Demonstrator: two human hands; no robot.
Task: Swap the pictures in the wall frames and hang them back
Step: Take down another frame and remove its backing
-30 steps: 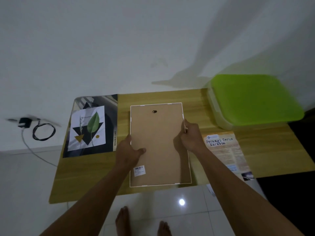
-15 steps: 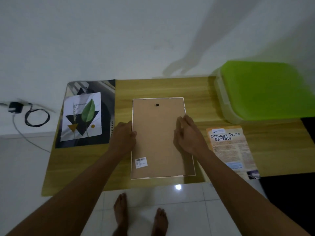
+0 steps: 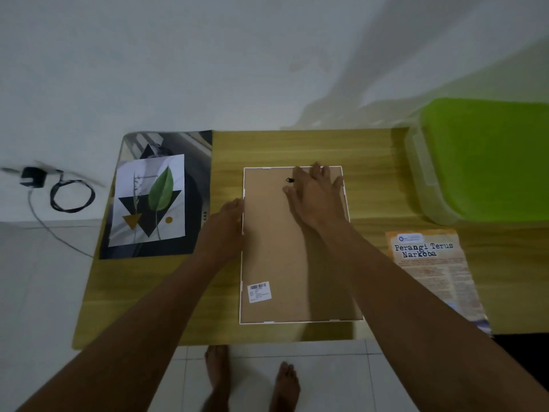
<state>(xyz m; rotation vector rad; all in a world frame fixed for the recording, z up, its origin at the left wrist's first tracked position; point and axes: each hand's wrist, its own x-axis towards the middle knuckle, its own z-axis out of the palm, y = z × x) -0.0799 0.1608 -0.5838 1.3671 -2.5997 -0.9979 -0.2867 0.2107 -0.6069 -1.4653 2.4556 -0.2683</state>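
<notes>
**A:** Where is the frame (image 3: pixel 276 263) now?

**B:** Face down on the wooden table (image 3: pixel 297 147), with the barcode sticker (image 3: pixel 259 291) at its near corner. A second ago both hands held it by its sides; now it lies flat.

**A:** And the hands?

**B:** The left hand (image 3: pixel 227 224) rests against the left rim; I cannot tell whether its fingers hook it. The right hand (image 3: pixel 315 194) has slid up, fingers spread flat on the backing beside the black hanger (image 3: pixel 290 180).

**A:** Meaning?

**B:** Likely the back gets opened next. The leaflet (image 3: pixel 430 263) lies to the right, the leaf print (image 3: pixel 151 200) farther back on the left.
</notes>
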